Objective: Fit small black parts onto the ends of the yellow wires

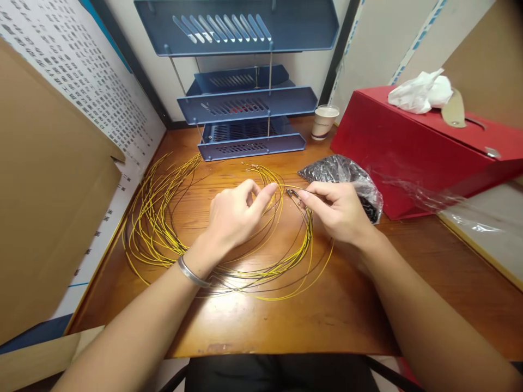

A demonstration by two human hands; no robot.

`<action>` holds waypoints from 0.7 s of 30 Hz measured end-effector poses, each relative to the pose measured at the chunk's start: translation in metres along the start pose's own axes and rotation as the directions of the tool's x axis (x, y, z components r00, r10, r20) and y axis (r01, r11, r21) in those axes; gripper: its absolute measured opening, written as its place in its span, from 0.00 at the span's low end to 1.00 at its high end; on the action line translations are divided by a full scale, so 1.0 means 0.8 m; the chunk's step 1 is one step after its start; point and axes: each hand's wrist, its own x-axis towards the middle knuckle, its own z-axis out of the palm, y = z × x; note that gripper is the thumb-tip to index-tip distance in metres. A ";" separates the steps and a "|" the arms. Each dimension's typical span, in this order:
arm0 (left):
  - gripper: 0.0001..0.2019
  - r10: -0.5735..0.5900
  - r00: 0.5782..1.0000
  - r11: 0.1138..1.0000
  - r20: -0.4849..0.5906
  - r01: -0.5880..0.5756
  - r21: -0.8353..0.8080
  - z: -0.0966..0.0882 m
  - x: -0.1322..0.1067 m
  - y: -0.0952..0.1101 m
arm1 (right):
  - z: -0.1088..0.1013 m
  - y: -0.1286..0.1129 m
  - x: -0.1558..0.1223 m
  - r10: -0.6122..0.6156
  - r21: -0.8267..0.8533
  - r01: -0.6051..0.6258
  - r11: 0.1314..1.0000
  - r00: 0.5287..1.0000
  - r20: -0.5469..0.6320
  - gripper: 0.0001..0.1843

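Thumb and forefinger of my left hand (239,209) pinch a thin yellow wire (291,185) above the table. My right hand (337,209) is closed on the same wire a short way to the right, so a stretch of it spans the gap. Small black end pieces (291,193) show by my right fingertips; whether I hold them I cannot tell. Below both hands lie loops of yellow and dark wire (286,264). A larger tangled bundle of yellow and black wires (153,218) spreads on the left.
A clear plastic bag of black parts (337,170) lies just behind my right hand. Beyond are a blue tiered tray rack (249,147), a paper cup (324,122) and a red box (388,147). Brown cardboard (49,190) stands at the left of the wooden table (286,332).
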 end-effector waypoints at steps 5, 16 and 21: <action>0.27 0.100 0.994 0.970 -0.032 -0.090 0.227 0.000 0.002 -0.008 | -0.001 0.000 -0.001 -0.049 -0.009 0.050 0.999 0.995 0.091 0.21; 0.26 0.473 0.881 0.804 -0.018 -0.423 0.417 -0.002 -0.010 0.002 | 0.001 0.001 0.000 -0.044 -0.326 0.066 0.943 0.996 0.075 0.27; 0.24 0.575 0.814 0.752 -0.081 -0.487 0.444 0.004 -0.010 -0.003 | -0.010 0.003 0.003 -0.068 -0.372 0.082 0.924 0.996 0.051 0.27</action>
